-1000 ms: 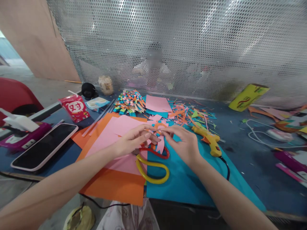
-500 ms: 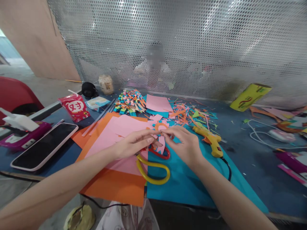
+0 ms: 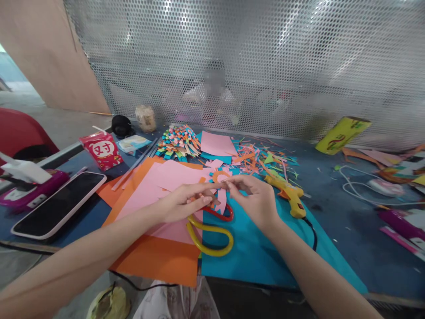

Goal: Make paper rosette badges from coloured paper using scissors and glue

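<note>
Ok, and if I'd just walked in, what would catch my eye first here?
Probably the left hand and right hand, meeting at the fingertips over small pink and orange paper cutouts. Just nearer the wearer, the scissors' bright yellow handle loop stands out against a big blue sheet. Then there's the many-coloured heap of snipped paper beyond the hands, and the yellow glue gun to their right.
</note>
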